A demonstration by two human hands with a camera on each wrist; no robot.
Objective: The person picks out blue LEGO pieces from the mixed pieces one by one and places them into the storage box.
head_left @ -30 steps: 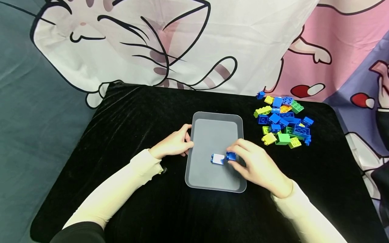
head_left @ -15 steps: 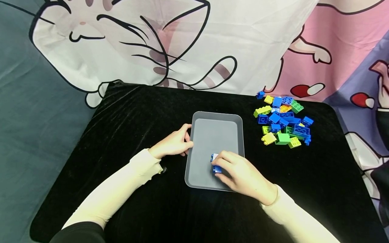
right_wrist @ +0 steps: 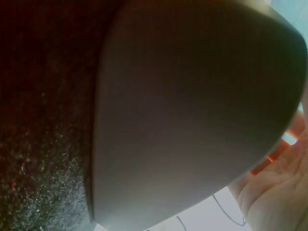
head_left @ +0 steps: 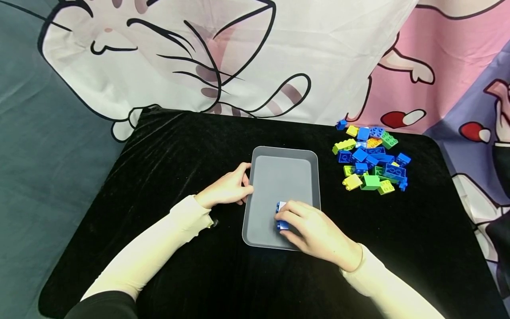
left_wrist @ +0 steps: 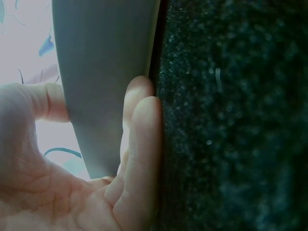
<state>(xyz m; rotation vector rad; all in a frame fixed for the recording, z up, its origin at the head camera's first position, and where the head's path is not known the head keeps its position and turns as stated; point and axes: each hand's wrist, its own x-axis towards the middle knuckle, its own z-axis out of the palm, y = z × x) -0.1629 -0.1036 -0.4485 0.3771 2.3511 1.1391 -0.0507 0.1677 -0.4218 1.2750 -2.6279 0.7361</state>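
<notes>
In the head view a grey rectangular tray lies on the black cloth. My left hand holds its left side. The thumb hooks over the rim and the other fingers lie along the outer wall, as the left wrist view shows. Inside the tray, my right hand pinches a blue toy building brick between thumb and fingers. Right behind it lies a second blue brick with a white-looking upper face, partly covered by the fingers. Tray wall hides both bricks in the right wrist view.
A loose pile of blue, green, yellow and orange bricks lies right of the tray toward the back of the black-covered table. Behind the table hangs a printed cartoon cloth. A small dark object shows beside the left cuff.
My right hand has carried its blue brick leftward and toward me, from the right of the other brick to just in front of it. The left hand and tray have stayed put.
</notes>
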